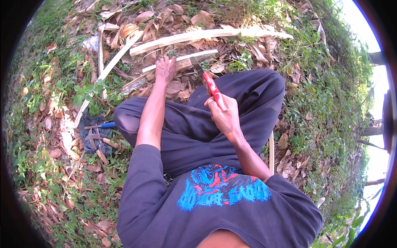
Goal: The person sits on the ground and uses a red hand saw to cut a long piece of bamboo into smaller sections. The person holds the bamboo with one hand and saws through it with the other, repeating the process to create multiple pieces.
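Note:
My left hand [165, 71] grips a short pale wooden strip [194, 55], its fingers over the strip's far side. Beneath it lies a thicker piece of wood with bark [134, 85], partly hidden by the hand. In my right hand [224, 115] is the red handle of a hand saw [211, 86], fingers wrapped round it. The saw's thin dark blade points away from me, toward the right part of the strip; whether its teeth touch the wood I cannot tell.
A long pale wooden strip [186, 38] lies beyond my hands, and another slants down at the left [120, 56]. Left of my knee, several hand tools, one blue-handled [108, 124], rest on a dark cloth [89, 120]. Dry leaves and grass surround my crossed legs.

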`<state>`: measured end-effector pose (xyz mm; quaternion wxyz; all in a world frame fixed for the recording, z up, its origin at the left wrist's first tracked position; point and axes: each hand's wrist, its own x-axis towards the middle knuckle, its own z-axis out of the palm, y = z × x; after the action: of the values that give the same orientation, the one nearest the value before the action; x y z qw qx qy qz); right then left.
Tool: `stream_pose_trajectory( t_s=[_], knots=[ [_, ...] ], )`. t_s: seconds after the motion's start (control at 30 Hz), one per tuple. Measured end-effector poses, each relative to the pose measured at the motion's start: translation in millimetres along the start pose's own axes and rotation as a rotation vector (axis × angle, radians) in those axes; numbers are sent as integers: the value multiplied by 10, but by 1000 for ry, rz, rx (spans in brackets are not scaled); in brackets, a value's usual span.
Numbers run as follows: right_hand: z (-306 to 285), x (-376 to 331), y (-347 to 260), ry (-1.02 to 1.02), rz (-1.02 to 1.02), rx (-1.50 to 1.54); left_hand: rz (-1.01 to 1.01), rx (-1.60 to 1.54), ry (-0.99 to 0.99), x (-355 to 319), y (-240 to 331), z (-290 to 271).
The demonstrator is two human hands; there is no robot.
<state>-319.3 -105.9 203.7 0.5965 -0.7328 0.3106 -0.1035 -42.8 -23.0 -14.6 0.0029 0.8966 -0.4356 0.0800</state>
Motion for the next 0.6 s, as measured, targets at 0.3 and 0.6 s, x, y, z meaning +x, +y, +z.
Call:
stream_pose_trajectory(
  t_s=[0.3,0.6],
  knots=[
    [135,54,5,33,-101,-48,-1,-7,7,2,10,-16],
    [150,64,1,9,-86,-84,-5,5,53,-3,-17,94]
  ],
)
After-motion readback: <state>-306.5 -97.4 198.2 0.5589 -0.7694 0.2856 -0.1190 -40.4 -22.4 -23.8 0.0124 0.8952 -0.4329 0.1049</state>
